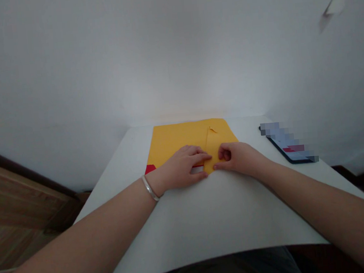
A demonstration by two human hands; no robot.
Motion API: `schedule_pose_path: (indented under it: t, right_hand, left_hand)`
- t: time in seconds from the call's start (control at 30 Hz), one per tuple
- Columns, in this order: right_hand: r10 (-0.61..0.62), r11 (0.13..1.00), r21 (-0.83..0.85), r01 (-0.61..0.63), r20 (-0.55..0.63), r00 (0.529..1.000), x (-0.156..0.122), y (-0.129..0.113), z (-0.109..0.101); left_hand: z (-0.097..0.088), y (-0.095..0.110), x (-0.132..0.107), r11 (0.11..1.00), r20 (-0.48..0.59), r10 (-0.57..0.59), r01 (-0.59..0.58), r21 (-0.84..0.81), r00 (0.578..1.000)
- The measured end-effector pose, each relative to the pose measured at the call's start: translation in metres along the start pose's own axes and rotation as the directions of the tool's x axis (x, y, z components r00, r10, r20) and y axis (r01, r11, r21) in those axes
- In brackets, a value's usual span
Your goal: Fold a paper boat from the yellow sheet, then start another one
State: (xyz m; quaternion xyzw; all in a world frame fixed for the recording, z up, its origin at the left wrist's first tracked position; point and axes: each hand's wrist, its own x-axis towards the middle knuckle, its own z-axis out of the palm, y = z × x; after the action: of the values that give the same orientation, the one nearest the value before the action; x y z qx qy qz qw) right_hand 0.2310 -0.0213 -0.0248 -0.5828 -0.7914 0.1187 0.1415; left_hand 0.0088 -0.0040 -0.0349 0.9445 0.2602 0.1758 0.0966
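Note:
A yellow sheet of paper (179, 139) lies on the table, with a red patch at its near left corner. Its right part is folded over into a flap, creased or torn at the top. My left hand (181, 168), a silver bangle at its wrist, rests on the paper with fingers stretched out, thumb and index finger at the flap's left edge. Curled at the flap's near right side, my right hand (240, 159) has its thumb and fingers closed on the yellow paper. The fingertips partly hide the fold there.
Both forearms lie over the white table (220, 217). To the right rests a dark-edged flat device (285, 145), its face blurred out. A pale wall (176, 61) stands behind the table. Brown wooden furniture (20, 208) is at the left. The person's lap shows below the front edge.

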Motion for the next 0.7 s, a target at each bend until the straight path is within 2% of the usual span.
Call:
schedule_pose_path:
  t: [0.13, 0.47, 0.7]
  right_hand:
    - [-0.048, 0.991, -0.127, 0.038, -0.079, 0.996, -0.002, -0.008, 0.001]
    - [-0.148, 0.951, -0.291, 0.101, -0.144, 0.978, -0.008, -0.027, 0.005]
    - [-0.142, 0.967, -0.228, 0.116, -0.099, 0.985, -0.004, -0.023, 0.007]
  left_hand:
    - [-0.001, 0.002, 0.001, 1.000, -0.006, -0.005, 0.006, 0.008, 1.000]
    - [0.002, 0.001, 0.002, 0.998, -0.002, -0.003, 0.004, 0.069, 1.000]
    - [-0.001, 0.004, 0.003, 0.998, 0.026, -0.032, 0.030, 0.047, 0.999]
